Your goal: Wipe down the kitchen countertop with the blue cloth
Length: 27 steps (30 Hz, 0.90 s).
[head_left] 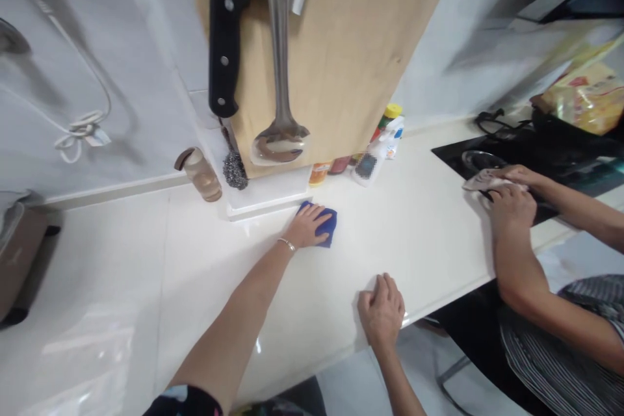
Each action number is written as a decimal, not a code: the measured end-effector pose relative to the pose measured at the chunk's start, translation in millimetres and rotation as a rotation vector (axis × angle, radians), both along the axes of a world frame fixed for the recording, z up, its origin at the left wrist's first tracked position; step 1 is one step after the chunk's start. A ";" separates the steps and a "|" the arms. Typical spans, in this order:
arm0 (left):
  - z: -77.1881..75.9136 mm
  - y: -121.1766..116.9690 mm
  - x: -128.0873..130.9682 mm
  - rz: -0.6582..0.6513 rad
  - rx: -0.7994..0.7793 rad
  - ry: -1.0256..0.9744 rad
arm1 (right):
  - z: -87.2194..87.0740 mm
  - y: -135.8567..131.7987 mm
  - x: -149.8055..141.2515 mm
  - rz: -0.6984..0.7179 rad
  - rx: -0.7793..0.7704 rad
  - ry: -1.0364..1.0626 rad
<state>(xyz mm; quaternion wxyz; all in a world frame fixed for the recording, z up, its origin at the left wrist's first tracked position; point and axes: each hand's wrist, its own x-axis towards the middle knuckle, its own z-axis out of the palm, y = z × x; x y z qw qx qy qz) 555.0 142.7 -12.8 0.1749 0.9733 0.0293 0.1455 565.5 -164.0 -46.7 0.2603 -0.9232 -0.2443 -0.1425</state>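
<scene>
My left hand (307, 226) presses flat on a blue cloth (325, 226) on the white countertop (414, 221), fingers spread over it, just in front of a white base under a wooden cutting board (341, 65). A bracelet sits on that wrist. My right hand (381, 312) rests near the counter's front edge, fingers curled together, with nothing visible in it.
A black-handled knife (223, 45) and a steel ladle (280, 136) hang before the board. A steel scourer (234, 170), a brown bottle (202, 174) and several condiment bottles (377, 153) stand at the wall. At right, another person's hands (507, 198) hold a cloth at a black hob (492, 156).
</scene>
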 end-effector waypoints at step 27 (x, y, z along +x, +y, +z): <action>16.2 58.8 -306.4 0.907 0.111 0.085 | -5.9 -6.3 -1.4 0.023 0.040 -0.063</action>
